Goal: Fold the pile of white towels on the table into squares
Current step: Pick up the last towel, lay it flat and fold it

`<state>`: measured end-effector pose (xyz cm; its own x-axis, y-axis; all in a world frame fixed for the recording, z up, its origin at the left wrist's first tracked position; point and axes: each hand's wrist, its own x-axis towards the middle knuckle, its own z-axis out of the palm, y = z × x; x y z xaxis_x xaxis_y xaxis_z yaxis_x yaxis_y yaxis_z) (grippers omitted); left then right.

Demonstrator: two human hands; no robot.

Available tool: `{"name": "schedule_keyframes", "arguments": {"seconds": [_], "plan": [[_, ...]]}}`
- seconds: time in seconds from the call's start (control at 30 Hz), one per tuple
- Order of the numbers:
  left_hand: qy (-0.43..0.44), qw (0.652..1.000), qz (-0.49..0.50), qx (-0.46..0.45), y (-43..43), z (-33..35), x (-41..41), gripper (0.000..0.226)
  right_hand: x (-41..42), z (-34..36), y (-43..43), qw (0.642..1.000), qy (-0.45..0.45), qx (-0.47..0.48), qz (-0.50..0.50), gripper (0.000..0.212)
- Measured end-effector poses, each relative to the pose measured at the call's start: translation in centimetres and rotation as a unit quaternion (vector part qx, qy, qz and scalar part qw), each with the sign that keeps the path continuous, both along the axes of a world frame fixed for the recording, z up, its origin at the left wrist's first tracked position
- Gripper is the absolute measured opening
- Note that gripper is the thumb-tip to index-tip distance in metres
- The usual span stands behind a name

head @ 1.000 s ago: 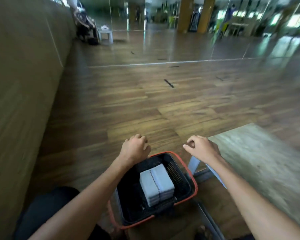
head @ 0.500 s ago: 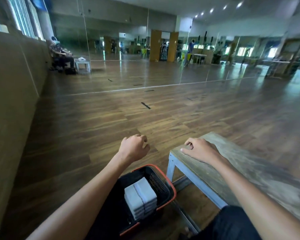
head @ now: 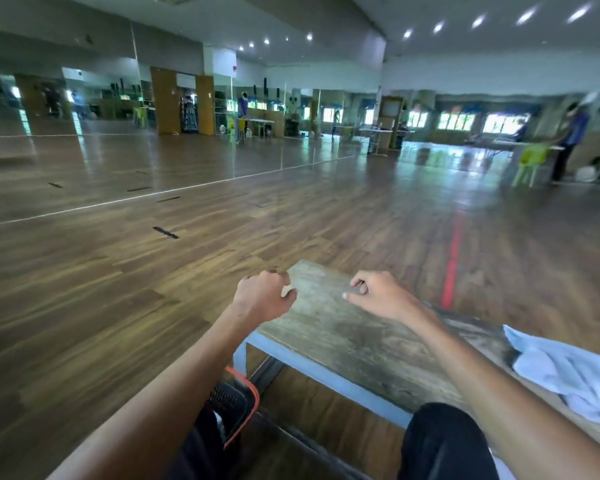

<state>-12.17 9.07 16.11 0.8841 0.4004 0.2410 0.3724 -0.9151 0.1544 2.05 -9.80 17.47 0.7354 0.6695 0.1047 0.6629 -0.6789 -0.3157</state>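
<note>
A crumpled white towel (head: 568, 372) lies on the right end of the worn wooden table (head: 343, 334), partly cut off by the frame edge. My left hand (head: 262, 297) hovers over the table's left corner, fingers curled in a loose fist, holding nothing. My right hand (head: 378, 296) hangs above the tabletop, fingers bent and thumb stretched out, also holding nothing. Both hands are well left of the towel. A black basket with an orange rim (head: 238, 407) stands on the floor below the table's left end; its contents are hidden.
Wide wooden floor (head: 118, 289) spreads ahead and to the left, with a mirrored wall (head: 84, 133) behind. A red line (head: 452, 261) runs on the floor to the right. A person (head: 568, 140) stands by a green chair (head: 530, 161) far right. My dark-clad knee (head: 444, 441) is under the table edge.
The view has swung up and to the right. The basket with its folded towel stack has slid almost out of sight, and the crumpled towel on the table has come into view. Both hands now hang over the table.
</note>
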Motion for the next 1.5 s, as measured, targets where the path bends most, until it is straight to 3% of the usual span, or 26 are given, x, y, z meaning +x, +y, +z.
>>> {"name": "schedule_keyframes", "arguments": {"seconds": [0.07, 0.17, 0.4, 0.57, 0.83, 1.0, 1.33, 1.5], "plan": [[-0.008, 0.999, -0.032, -0.009, -2.0, 0.0, 2.1, 0.040, 0.7, -0.1, -3.0, 0.999, -0.003, 0.014, -0.030, 0.055], [-0.002, 0.996, -0.087, -0.016, -5.6, 0.0, 5.3, 0.040, 1.5, -0.1, -8.0, 0.996, -0.006, 0.011, -0.086, 0.037], [-0.006, 0.981, -0.192, -0.014, -14.7, 0.2, 10.1, 0.035, 1.1, -0.5, -19.0, 0.978, -0.015, -0.005, -0.209, 0.037], [0.016, 0.965, -0.258, -0.034, -20.3, -1.5, 12.9, 0.032, -0.8, -1.9, -25.5, 0.966, 0.008, 0.001, -0.259, 0.018], [0.012, 0.943, -0.331, -0.044, -28.5, -6.8, 16.8, 0.027, -0.8, -7.4, -33.7, 0.926, 0.052, 0.048, -0.371, 0.030], [-0.008, 0.930, -0.362, -0.060, -31.7, -10.8, 19.7, 0.026, 0.7, -12.1, -37.3, 0.897, 0.005, 0.090, -0.434, 0.022], [-0.030, 0.913, -0.400, -0.069, -37.8, -15.9, 28.7, 0.026, 9.4, -17.1, -39.6, 0.887, -0.090, 0.002, -0.453, 0.023], [-0.092, 0.888, -0.442, -0.090, -40.6, -17.4, 33.4, 0.025, 15.3, -17.6, -39.1, 0.880, -0.137, -0.024, -0.453, 0.023]]}}
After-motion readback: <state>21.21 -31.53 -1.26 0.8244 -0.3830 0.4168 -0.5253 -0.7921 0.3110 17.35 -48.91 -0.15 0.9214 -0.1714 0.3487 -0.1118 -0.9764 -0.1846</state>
